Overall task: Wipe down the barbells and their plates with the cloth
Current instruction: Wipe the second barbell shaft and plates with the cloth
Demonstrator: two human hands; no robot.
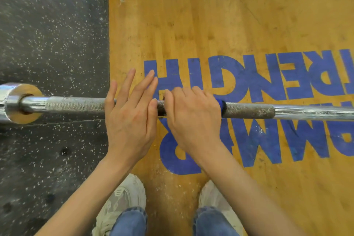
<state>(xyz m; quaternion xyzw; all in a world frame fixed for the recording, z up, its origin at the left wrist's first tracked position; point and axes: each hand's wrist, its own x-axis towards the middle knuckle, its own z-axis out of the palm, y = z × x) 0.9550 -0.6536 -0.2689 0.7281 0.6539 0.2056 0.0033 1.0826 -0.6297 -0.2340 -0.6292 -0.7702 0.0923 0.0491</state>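
While the right hand (193,115) curls its fingers over the long steel barbell (268,111), wrapped round the shaft with a blue cloth (222,105) trapped under the palm, the left hand (130,113) lies flat with its fingers straight and slightly spread, reaching across the bar just beside the right one. The two hands are close together, the left thumb nearly touching the right knuckles; whether the left palm actually presses the bar or only hovers above it cannot be told. Both forearms come up from the lower edge, bare, angled inward toward each other.

Only a small edge of the cloth shows, a dark blue band peeking out on the far-right side of the right hand. The barbell runs straight across beneath both hands. Its shaft is grey and rough with knurling under and on either side of the hands, speckled with dull spots, and turns to smooth bright chrome further right of the right hand. Well to the left of the left hand, the shaft meets a shiny chrome collar and sleeve (17,101).

Below the hands lies a worn wooden lifting platform (210,15) with big blue painted letters (249,78), and left of the left hand a black speckled rubber floor (47,34). Near the bottom edge, two pale sneakers (126,195) and blue jeans cuffs (132,220) show.
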